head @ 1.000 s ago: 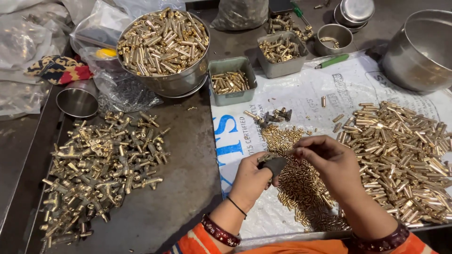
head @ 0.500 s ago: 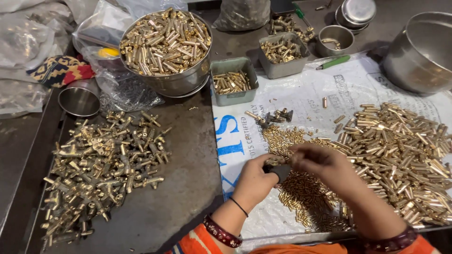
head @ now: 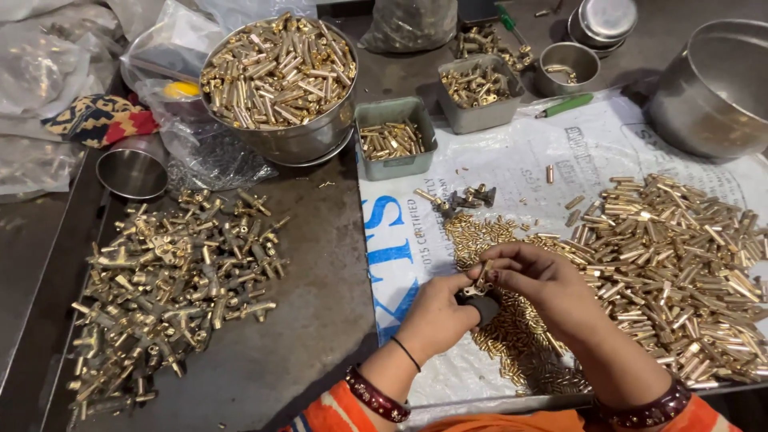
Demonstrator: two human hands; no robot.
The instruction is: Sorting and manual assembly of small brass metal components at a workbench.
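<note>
just changed: vs a sec ago both hands have drawn in tight together and lifted a bit over the small brass pins heap (head: pixel 512 336). right hand (head: pixel 552 292) isn't hovering loose anymore, its fingers now pinch a small brass piece (head: pixel 482 280) right at the left fingertips, so looks like a pin is being fitted into the holder, not just picked

left hand: left hand (head: pixel 436 316) clenched round a dark holder (head: pixel 480 308), thumb side up

where the piece is: over the printed sack sheet (head: pixel 496 184), directly above the pins heap, well left of the big brass tube pile (head: pixel 680 256)

other stuff: grey tray (head: pixel 394 138) beyond the heap, steel bowl of brass tubes (head: pixel 280 72) further back-left, brass fittings pile (head: pixel 168 280) far left of the heap on the worktop (head: pixel 312 320)

hard to tell: holder mostly hidden by fingers, can't make out its shape; piece blurry and tiny; right steel pot (head: pixel 712 88) cut off at frame edge
</note>
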